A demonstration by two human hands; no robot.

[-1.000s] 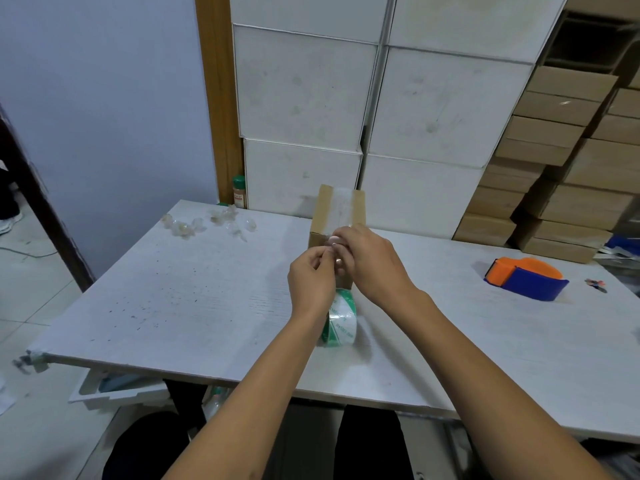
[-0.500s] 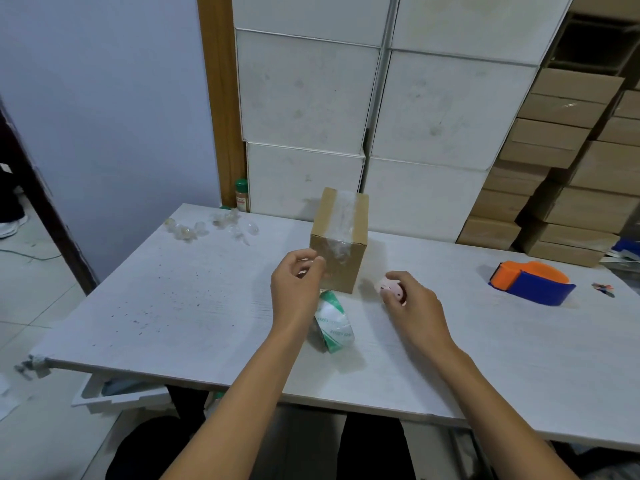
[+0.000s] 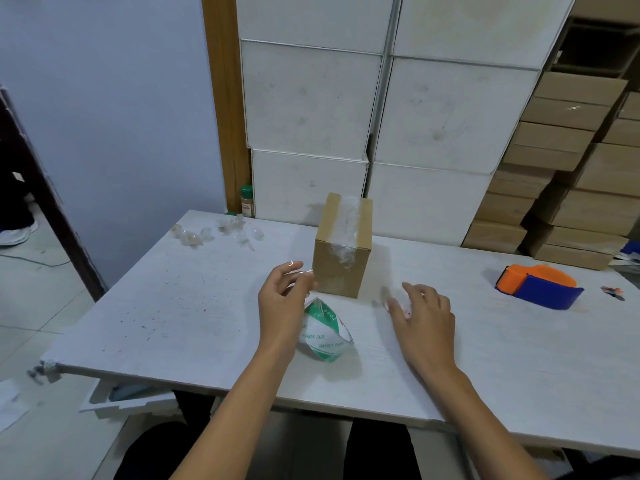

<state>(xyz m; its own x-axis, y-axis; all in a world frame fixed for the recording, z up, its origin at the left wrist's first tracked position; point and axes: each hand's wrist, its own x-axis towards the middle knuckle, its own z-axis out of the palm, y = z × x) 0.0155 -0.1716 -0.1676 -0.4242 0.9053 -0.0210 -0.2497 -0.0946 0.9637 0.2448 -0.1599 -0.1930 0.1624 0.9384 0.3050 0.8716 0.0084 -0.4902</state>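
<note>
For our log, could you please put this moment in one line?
left hand by tape roll | right hand open near box | box taped

The far wall (image 3: 114,98) on the left is pale blue. A brown wooden post (image 3: 225,98) runs up beside it. Right of the post, big white boxes (image 3: 311,98) are piled high against the far side. Further right, flat brown boxes (image 3: 571,133) sit in stacks. A wide white table (image 3: 173,306) fills the near part of the room, and a white drawer (image 3: 121,400) hangs open under its left edge. On the left, the floor (image 3: 34,306) has pale, shiny tiles. A dark door frame (image 3: 52,209) leans across the left side. The light is soft and even.
</note>
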